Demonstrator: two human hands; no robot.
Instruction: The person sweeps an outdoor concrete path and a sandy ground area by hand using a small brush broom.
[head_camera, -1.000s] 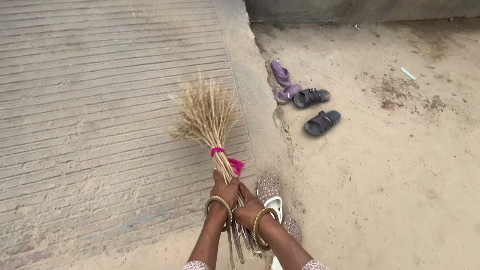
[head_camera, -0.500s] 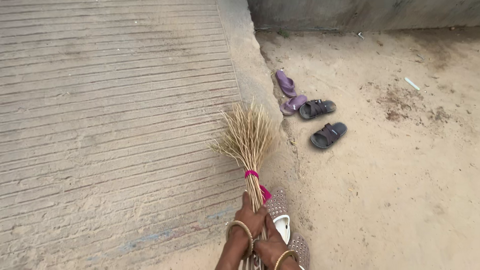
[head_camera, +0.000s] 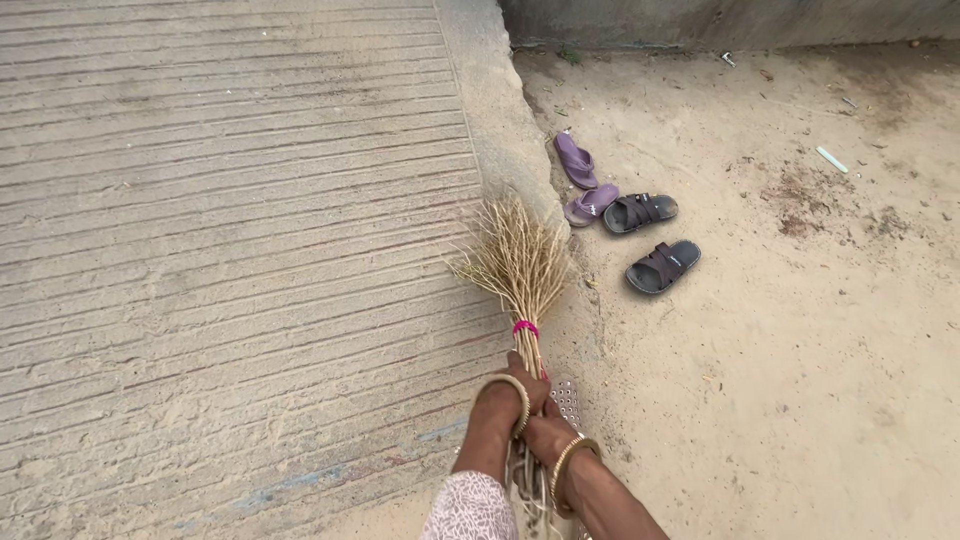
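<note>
Both my hands grip the handle of a straw broom (head_camera: 518, 265) bound with a pink band. My left hand (head_camera: 508, 390) sits higher on the handle, just below the band; my right hand (head_camera: 548, 437) holds it right behind. Each wrist wears a gold bangle. The broom's fanned bristles rest at the right edge of the grooved concrete ramp (head_camera: 230, 230), beside its raised curb (head_camera: 500, 120). A studded beige clog (head_camera: 568, 398) on my foot shows under my hands.
A pair of purple flip-flops (head_camera: 582, 180) and a pair of dark brown sandals (head_camera: 650, 240) lie on the sandy ground (head_camera: 800, 350) right of the curb. A grey wall (head_camera: 720, 20) runs along the top. Small litter dots the sand.
The broom swept from the middle of the ramp rightward to the curb edge, and my hands followed it right.
</note>
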